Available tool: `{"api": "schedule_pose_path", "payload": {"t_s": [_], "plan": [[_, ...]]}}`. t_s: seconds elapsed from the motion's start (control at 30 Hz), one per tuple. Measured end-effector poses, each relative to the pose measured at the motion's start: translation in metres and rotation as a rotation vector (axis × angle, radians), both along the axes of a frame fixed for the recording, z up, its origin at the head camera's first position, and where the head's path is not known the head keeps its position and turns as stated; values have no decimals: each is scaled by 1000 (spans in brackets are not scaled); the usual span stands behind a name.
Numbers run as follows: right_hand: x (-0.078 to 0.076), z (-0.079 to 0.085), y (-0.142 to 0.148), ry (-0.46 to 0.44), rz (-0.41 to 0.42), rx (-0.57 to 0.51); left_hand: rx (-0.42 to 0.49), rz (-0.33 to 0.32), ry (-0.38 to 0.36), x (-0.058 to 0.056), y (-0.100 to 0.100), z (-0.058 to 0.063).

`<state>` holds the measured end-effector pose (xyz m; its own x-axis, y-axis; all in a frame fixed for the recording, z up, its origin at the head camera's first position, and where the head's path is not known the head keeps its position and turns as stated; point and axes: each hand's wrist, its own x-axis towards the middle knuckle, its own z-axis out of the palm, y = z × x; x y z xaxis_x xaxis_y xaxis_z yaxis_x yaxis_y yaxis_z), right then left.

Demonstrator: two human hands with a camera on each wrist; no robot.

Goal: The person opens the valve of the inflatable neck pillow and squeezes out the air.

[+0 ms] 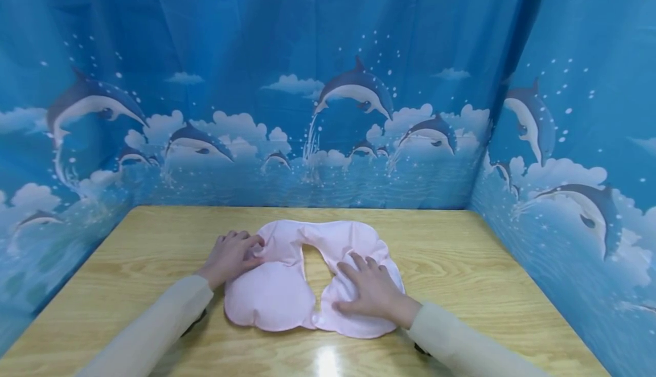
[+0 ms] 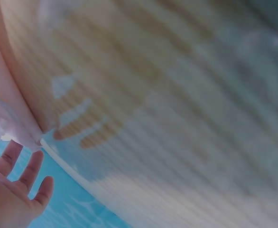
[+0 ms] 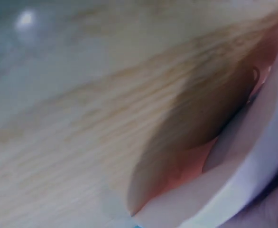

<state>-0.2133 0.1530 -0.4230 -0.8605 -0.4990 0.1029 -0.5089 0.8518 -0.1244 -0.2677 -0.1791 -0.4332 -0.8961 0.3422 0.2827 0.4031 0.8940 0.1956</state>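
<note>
A pale pink neck pillow (image 1: pixel 271 294) lies flat on the wooden table, its two ends meeting at the near side around a narrow gap. At its upper left edge, my left hand (image 1: pixel 233 257) touches the fabric with fingers slightly bent. Three of the left hand's fingers (image 2: pixel 32 173) appear spread beside the pink cloth in the left wrist view; the rest are hidden or cut off. Spread across the pillow's right half, my right hand (image 1: pixel 371 289) rests on the cloth. The right wrist view shows the pillow's edge (image 3: pixel 215 190) close up, with little of that hand visible.
The light wooden table (image 1: pixel 461 286) extends around the pillow on all sides. Blue curtains (image 1: pixel 246 81) printed with dolphins and clouds hang behind the table and along its sides. A bright light reflection shows on the tabletop near the front.
</note>
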Motion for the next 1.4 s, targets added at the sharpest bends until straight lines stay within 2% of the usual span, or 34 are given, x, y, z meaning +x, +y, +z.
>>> {"api": "schedule_pose_path", "payload": {"t_s": [0.13,0.4,0.6,0.8,1.13,1.4], "plan": [[5,3,3,1,33,7,2,-11,19,-1,-1,-1],[12,9,13,-29,129,110,7,-21,36,-2,-2,-1],[10,8,17,-13,166,100,6,-21,21,-3,-2,-1],[5,6,20,18,164,36,4,-15,6,-4,-2,-1],[-4,2,19,91,157,-3,13,-13,-23,-2,-2,-2],[-11,-1,16,56,126,-29,14,-8,-26,-1,-2,-2]]}}
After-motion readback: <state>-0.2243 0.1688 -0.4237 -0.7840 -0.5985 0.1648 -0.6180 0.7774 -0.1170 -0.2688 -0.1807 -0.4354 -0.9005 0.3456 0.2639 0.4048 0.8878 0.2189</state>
